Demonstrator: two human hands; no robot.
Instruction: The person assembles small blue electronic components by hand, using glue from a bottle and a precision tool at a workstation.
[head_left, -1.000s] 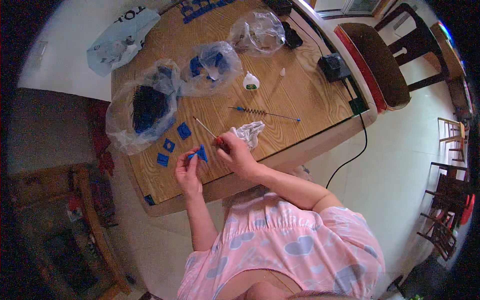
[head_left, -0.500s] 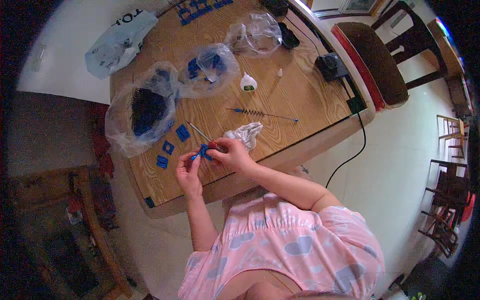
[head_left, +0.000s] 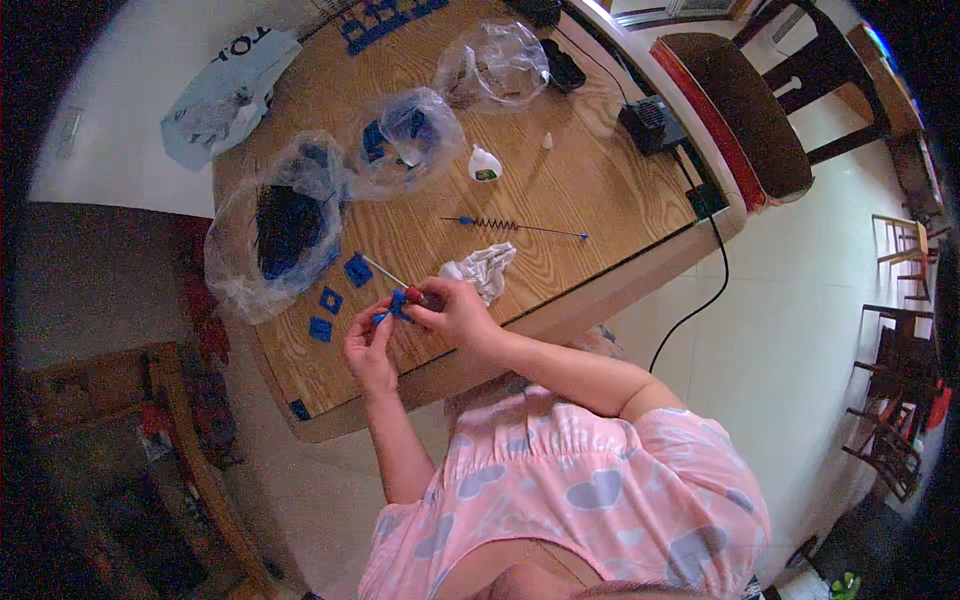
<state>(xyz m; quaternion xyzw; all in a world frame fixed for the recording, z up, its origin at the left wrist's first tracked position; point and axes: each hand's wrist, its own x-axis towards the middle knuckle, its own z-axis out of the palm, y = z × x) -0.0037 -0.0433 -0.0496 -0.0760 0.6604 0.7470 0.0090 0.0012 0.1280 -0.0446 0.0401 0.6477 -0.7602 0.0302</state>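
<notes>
- Close together over the near edge of a wooden table (head_left: 600, 190), the person's two hands meet around a small blue plastic piece (head_left: 397, 306).
- Left hand (head_left: 368, 345): fingers curled, fingertips pinched on the left end of the blue piece.
- Right hand (head_left: 455, 312): fingers closed around a thin tool with a dark red handle (head_left: 412, 294); its slim metal shaft runs up and left from the hand, and its tip end meets the blue piece.
- Just beside the right hand lies a crumpled white cloth (head_left: 485, 270).
- Left of the hands, three small blue square parts (head_left: 331, 300) lie loose on the wood.
- Beyond them sits a clear plastic bag holding dark parts (head_left: 280, 225), and farther back a second clear bag with blue parts (head_left: 405, 140) and a third, nearly see-through bag (head_left: 495, 65).
- Mid-table lie a long thin rod with a spiral section (head_left: 505, 226) and a small white glue bottle (head_left: 484, 165).
- At the far right edge rests a black power adapter (head_left: 650, 122) with a cable trailing to the floor.
- A dark wooden chair (head_left: 750, 110) stands past the table.
</notes>
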